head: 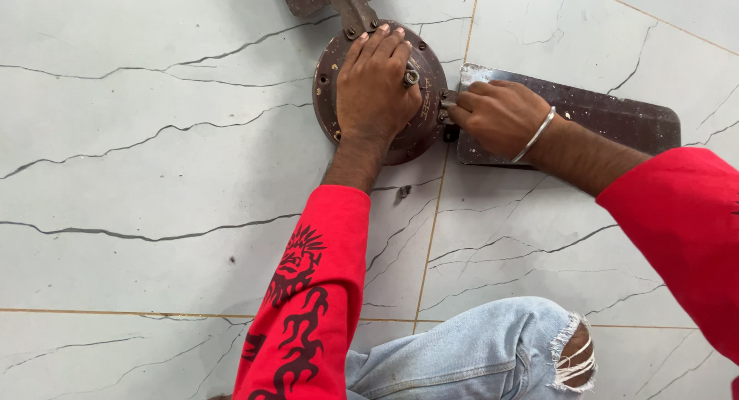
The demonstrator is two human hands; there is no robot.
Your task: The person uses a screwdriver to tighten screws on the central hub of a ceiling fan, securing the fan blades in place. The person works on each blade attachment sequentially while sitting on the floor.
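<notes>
Head view, looking straight down at a marble-look tiled floor with dark veins. A brown round ceiling-fan motor housing lies on the floor near the top edge of the view, just left of a tile joint. The left hand lies flat, palm down, on top of the housing, fingers together and pointing to the top edge, pressing on it rather than wrapping it. A short metal shaft stub sticks up from the housing just beside that hand.

The right hand sits on the root of a dark fan blade that lies flat on the floor to the right of the housing. Its fingers are curled shut at the spot where blade meets housing; what they pinch is hidden, cannot tell. A thin metal bangle is on that wrist. A second blade bracket runs off the top edge.

Both arms wear red sleeves, the left one with a black flame print. A knee in ripped light-blue jeans is at the bottom edge.
</notes>
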